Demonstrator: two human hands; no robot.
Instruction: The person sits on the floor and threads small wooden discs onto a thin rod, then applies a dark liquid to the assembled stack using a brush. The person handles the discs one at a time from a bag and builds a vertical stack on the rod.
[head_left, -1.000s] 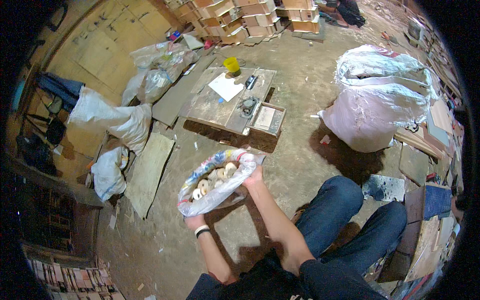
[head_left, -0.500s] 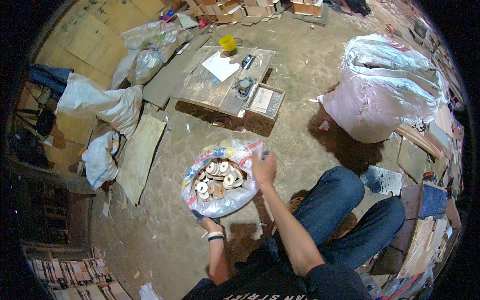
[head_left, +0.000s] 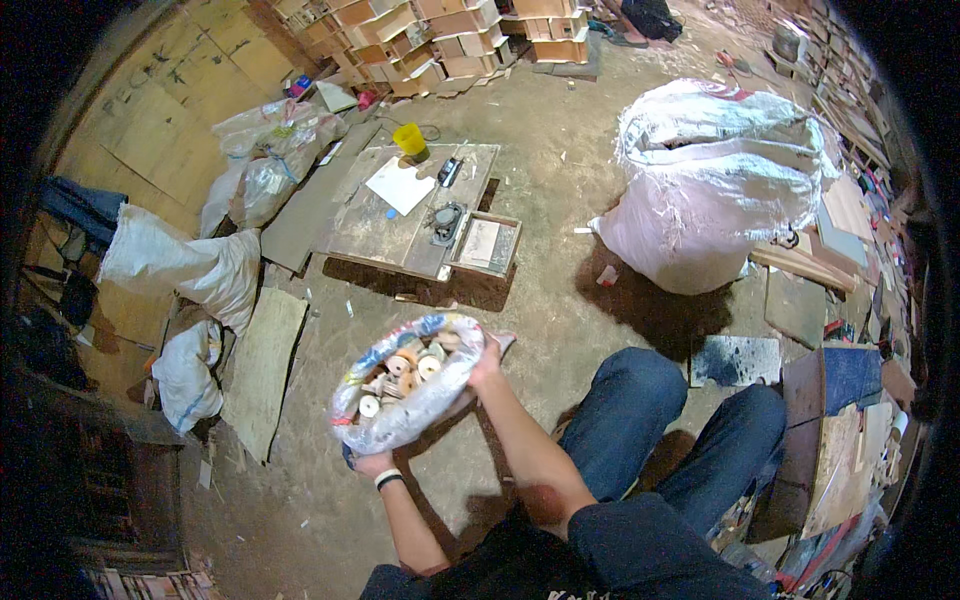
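A white plastic sack (head_left: 408, 428) with coloured print is held in front of me, its mouth rolled back. Inside lie several small round pieces (head_left: 398, 368), pale and brown discs with centre holes, some stacked like spools. My left hand (head_left: 372, 464) grips the sack's near left edge, its fingers partly hidden under the plastic. At the far right edge, my right hand (head_left: 486, 362) is closed on the rim, where a loose corner of the sack sticks out.
Ahead stands a low wooden table (head_left: 345, 225) bearing a yellow cup (head_left: 410, 140), a white sheet (head_left: 400, 186) and a shallow wooden box (head_left: 487, 245). A big stuffed sack (head_left: 680, 230) sits to the right. White sacks (head_left: 205, 270) and a board (head_left: 264, 375) lie left.
Both hands have shifted the sack left and tilted it; its mouth looks narrower, and the discs inside have moved. The whole view has also shifted, with the table appearing lower and further left.
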